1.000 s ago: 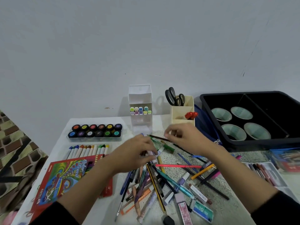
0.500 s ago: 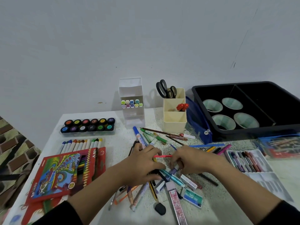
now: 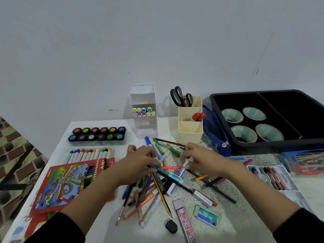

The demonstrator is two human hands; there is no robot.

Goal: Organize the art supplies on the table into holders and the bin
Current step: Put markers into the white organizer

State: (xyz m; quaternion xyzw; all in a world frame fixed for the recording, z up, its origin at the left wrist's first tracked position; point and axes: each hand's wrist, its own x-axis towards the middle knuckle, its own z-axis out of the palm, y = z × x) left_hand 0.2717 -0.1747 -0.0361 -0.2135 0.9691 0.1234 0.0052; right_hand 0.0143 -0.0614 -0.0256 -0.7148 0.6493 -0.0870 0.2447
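A loose pile of pens and pencils (image 3: pixel 154 188) covers the middle of the table. My left hand (image 3: pixel 140 162) is closed around a bundle of pens from the pile, a teal pen (image 3: pixel 168 174) sticking out to the right. My right hand (image 3: pixel 201 158) pinches a purple-and-white pen (image 3: pixel 183 170) near its cap. A thin pink pen (image 3: pixel 171 167) lies between the two hands. Behind them stand a cream holder (image 3: pixel 190 130) with scissors and red markers, a white tiered holder (image 3: pixel 144 109) with pastel markers, and a black bin (image 3: pixel 266 120).
A paint pot set (image 3: pixel 97 134), a row of crayons (image 3: pixel 89 153) and a colour pencil box (image 3: pixel 70 179) lie at the left. A blue pouch (image 3: pixel 215 134) leans by the bin. Staple boxes (image 3: pixel 206 215), an eraser (image 3: pixel 171 226) and a pen tray (image 3: pixel 270 174) sit in front and right.
Both hands came down from near the holders onto the pile. The left hand has gathered pens; the right hand has taken hold of the purple-and-white pen.
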